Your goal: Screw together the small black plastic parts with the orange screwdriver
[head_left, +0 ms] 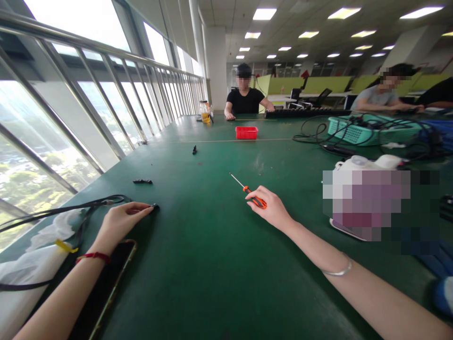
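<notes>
My right hand (271, 208) holds a screwdriver (260, 202) with an orange and black handle, its thin metal shaft pointing to the far left above the green table (198, 255). On the left, my left hand (122, 219) pinches a small black piece (155, 208) at the tabletop; its exact kind is too small to make out. Beyond that hand lies a narrow black part (142, 181), and farther off another small black part (194, 149). A dark phone-like slab with a gold edge (120, 278) lies partly under my left wrist.
Black cables (88, 203) and white plastic wrapping (58, 231) lie at the left edge by the railing. A red tray (247, 132) stands farther back. On the right are a whitish-pink container (368, 198) and a teal basket (354, 132) with cables. Two people sit beyond.
</notes>
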Demonstrator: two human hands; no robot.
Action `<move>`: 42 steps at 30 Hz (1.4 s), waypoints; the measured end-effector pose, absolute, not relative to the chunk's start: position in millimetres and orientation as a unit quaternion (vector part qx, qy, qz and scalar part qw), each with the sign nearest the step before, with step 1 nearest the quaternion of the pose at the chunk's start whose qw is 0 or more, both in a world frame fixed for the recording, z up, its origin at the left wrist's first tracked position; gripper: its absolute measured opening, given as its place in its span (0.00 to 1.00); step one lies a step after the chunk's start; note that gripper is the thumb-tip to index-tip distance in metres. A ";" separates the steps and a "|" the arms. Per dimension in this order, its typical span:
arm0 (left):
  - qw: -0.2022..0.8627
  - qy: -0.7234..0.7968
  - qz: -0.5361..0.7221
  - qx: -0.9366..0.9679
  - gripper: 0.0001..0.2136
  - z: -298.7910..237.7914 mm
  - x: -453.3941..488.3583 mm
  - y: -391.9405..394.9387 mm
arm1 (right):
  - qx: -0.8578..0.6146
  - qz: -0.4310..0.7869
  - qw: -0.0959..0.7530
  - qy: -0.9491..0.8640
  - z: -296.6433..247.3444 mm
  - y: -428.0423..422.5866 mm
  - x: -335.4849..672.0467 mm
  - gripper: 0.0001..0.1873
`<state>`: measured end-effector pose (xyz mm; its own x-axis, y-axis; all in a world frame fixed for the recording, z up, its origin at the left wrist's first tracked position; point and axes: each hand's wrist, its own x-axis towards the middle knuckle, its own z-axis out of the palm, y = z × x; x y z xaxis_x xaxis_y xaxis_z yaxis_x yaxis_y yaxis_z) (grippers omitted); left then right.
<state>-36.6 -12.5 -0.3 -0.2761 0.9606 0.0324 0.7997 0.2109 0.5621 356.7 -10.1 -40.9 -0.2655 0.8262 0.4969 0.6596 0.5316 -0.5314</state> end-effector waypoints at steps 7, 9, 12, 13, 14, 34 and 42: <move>0.147 0.767 0.235 0.578 0.18 2.7 -32.6 -13.8 | -0.473 0.109 0.378 -0.788 -41.0 -9.5 356.6 0.06; 0.148 0.763 0.244 0.580 0.20 2.1 -33.5 -14.7 | -0.474 0.110 0.377 -0.788 -40.9 -9.5 356.4 0.06; 0.137 0.757 0.241 0.591 0.22 0.9 -36.5 -16.4 | -0.476 0.108 0.377 -0.787 -40.2 -10.1 356.2 0.06; 0.132 0.757 0.232 0.596 0.22 0.5 -37.4 -16.7 | -0.476 0.106 0.378 -0.787 -39.9 -10.5 356.1 0.06; 0.127 0.756 0.222 0.602 0.22 0.2 -37.9 -16.9 | -0.476 0.102 0.378 -0.787 -39.6 -11.1 355.9 0.07; 0.191 0.484 0.319 0.792 0.06 -32.7 164.7 18.7 | -0.494 0.047 0.571 -0.654 -19.3 -25.3 357.1 0.06; 0.182 0.483 0.316 0.796 0.05 -32.4 162.4 16.6 | -0.478 0.053 0.580 -0.658 7.0 -24.3 355.6 0.09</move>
